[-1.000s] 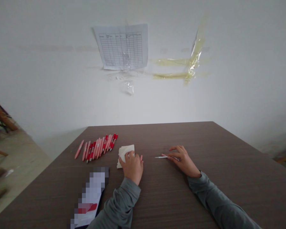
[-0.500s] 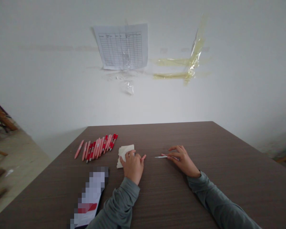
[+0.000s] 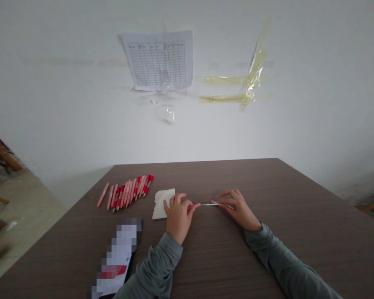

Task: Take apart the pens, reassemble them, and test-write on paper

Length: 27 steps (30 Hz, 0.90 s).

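Observation:
My left hand (image 3: 178,218) pinches a short pink pen barrel piece (image 3: 197,205) between thumb and finger, its end pointing right. The hand's left fingers are just over the edge of a cream paper stack (image 3: 162,203). Facing it, my right hand (image 3: 243,214) grips a pen refill (image 3: 209,204), whose thin pale tip sticks out leftward. Some pink shows at those fingertips too, but its shape is mostly hidden. The refill's tip is very close to the pink piece's end; whether they touch I cannot tell.
Several pink and red pens (image 3: 129,193) lie in a slanting row on the dark table (image 3: 224,257). A blurred-out flat item (image 3: 120,249) rests by my left forearm. A printed sheet (image 3: 160,60) and yellowish tape (image 3: 252,81) are on the wall behind.
My left hand has moved right with the pink piece, off most of the paper, bringing the piece up to the refill's tip. My right hand has stayed in place.

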Each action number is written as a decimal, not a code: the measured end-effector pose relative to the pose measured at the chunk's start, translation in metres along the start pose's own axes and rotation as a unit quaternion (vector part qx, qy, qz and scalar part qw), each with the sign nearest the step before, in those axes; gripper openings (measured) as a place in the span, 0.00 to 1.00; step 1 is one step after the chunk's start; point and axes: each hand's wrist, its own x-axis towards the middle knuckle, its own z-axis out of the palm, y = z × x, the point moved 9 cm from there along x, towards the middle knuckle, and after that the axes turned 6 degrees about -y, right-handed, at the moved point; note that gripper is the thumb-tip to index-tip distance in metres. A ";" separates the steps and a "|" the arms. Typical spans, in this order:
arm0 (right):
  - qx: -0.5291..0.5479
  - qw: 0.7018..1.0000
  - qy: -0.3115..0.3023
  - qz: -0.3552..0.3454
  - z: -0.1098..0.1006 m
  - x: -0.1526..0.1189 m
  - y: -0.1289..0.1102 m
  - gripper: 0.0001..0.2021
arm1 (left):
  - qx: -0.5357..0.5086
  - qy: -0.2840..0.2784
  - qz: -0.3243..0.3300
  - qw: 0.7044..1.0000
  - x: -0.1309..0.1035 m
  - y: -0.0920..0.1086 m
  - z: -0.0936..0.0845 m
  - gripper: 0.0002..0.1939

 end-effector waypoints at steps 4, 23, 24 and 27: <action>0.000 1.000 0.000 0.000 -0.002 0.000 -0.002 0.09 | 0.008 0.002 0.013 1.000 -0.001 0.001 0.001 0.05; -0.004 1.000 -0.005 -0.006 -0.002 0.001 -0.007 0.10 | 0.020 0.014 0.037 0.999 -0.003 0.008 -0.003 0.04; -0.004 1.000 -0.004 -0.006 -0.002 0.000 -0.006 0.10 | 0.022 0.016 0.041 0.999 -0.003 0.010 -0.003 0.05; 0.003 1.000 -0.006 -0.008 0.000 0.000 -0.006 0.10 | 0.025 0.022 0.061 0.998 -0.005 0.014 -0.005 0.06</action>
